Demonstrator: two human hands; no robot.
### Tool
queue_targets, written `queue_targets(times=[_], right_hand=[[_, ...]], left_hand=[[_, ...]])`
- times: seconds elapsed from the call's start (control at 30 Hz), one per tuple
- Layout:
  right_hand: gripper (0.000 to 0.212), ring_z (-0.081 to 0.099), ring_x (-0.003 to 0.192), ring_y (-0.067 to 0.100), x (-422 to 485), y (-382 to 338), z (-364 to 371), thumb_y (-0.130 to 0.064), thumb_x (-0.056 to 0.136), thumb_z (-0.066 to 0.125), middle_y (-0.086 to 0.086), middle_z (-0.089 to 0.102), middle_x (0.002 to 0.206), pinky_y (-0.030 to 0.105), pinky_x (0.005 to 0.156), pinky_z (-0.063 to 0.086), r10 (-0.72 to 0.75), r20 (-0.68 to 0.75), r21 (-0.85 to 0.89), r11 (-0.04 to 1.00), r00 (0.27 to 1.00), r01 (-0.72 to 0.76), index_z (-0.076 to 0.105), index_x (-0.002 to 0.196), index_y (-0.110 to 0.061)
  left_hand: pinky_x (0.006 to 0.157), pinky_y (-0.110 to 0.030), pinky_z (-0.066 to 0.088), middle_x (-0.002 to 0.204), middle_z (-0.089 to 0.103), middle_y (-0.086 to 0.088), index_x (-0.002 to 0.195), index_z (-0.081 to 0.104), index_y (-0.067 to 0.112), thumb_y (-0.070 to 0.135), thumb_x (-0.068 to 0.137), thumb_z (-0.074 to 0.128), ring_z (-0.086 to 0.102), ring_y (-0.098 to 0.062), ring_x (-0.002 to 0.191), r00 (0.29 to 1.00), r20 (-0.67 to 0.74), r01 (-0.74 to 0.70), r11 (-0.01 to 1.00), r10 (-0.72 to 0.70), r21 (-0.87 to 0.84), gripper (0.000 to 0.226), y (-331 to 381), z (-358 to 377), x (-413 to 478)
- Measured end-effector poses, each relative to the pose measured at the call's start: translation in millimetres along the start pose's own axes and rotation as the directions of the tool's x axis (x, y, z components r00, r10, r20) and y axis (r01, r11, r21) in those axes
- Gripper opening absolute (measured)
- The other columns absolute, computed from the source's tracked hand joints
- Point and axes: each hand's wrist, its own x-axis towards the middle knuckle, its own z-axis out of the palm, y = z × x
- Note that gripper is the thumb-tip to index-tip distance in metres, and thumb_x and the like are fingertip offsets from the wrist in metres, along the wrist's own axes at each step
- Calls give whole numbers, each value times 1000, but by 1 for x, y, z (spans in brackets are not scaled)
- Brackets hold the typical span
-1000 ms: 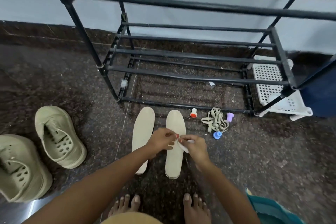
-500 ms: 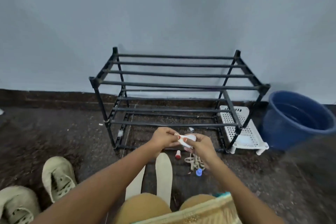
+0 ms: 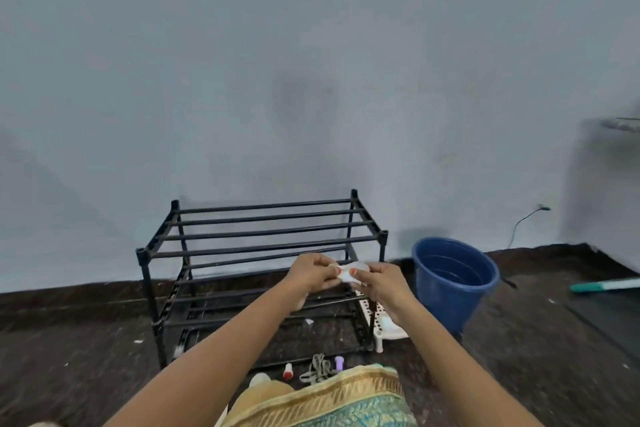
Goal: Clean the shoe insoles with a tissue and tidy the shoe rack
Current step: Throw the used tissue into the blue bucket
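The left hand and the right hand are held up close together in front of the person. Both grip one small white tissue that is stretched between them. The left hand's thumb and fingers curl round its left edge, and the right hand's thumb and forefinger pinch its right edge. The two hands almost touch across the tissue.

Behind and below the hands, the black shoe rack stands on the dark floor against the pale wall, with bare bars on every tier. Just right of the right hand, a blue bucket sits on the floor by the rack's right end. Below the right hand, a white perforated plastic stand leans at the rack's right foot.

Further below the hands, in front of the rack, a small red-and-white cap, a tangle of grey laces and a small purple piece lie in a row. Just left of the cap, the pale rounded tip of an insole shows above the edge of a gold and teal garment, which hides the rest. Far to the right of the hands, a teal and white object lies on the floor.
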Motion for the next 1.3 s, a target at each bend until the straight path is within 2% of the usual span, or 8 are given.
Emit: queue_targets(times=[0.13,0.37,0.5,0.63,0.8,1.03,1.17,1.3], right_hand=[[17,61,73,19,-22,-23,-28,8,83,57,15,62,81,16,55,53,-21,-34,15,1000,999,21,58,99,13],[23,62,78,23,-43,-47,-97,9,83,56,22,60,94,17,57,55,-7,-102,46,999,995,12,55,105,15],[19,62,76,19,-40,-54,-136,8,83,56,15,61,88,15,56,54,-17,-145,35,999,989,22,57,102,11],[18,62,79,19,-19,-45,-168,7,84,57,12,61,89,17,57,55,9,-203,41,999,979,-1,58,102,8],[15,62,80,20,27,-6,-206,7,83,58,15,62,91,18,58,56,96,-291,95,993,952,-71,61,97,7],[19,63,84,22,154,57,-274,6,83,59,16,65,95,20,61,56,195,-446,123,980,873,-156,62,101,8],[9,61,78,23,230,59,-311,6,82,60,18,63,92,20,57,54,140,-543,53,990,828,-133,61,90,3],[12,61,82,21,281,47,-334,3,82,62,12,61,91,26,66,54,149,-608,25,985,780,-168,61,94,-1]], left_hand=[[60,-17,55,85,57,-13,75,55,1,-10,87,54,60,-17,76,1000,21,-2,1000,2,-6,16,15,37,-15],[63,-17,55,86,57,-13,78,55,0,-8,89,53,61,-19,82,996,87,-2,1000,0,25,14,24,112,-24],[62,-16,55,87,57,-15,87,57,-3,-8,89,53,62,-18,79,993,113,19,999,-23,35,7,25,154,-13],[68,-17,55,87,57,-14,82,56,0,-9,89,52,60,-24,92,989,132,74,997,-73,0,11,13,186,13],[63,-16,55,97,59,-16,97,59,-2,-6,88,55,62,-19,88,981,120,144,985,-155,100,10,-27,217,74],[66,-18,55,113,58,-15,89,56,7,-3,85,61,62,-24,103,980,69,170,967,-186,192,12,-89,270,222],[84,-34,54,102,62,-18,77,57,8,-4,82,64,62,-23,89,988,78,111,965,-132,236,15,-103,307,309],[77,-27,55,96,65,-16,85,63,2,-2,83,65,62,-18,80,987,85,112,960,-138,257,5,-104,330,366]])
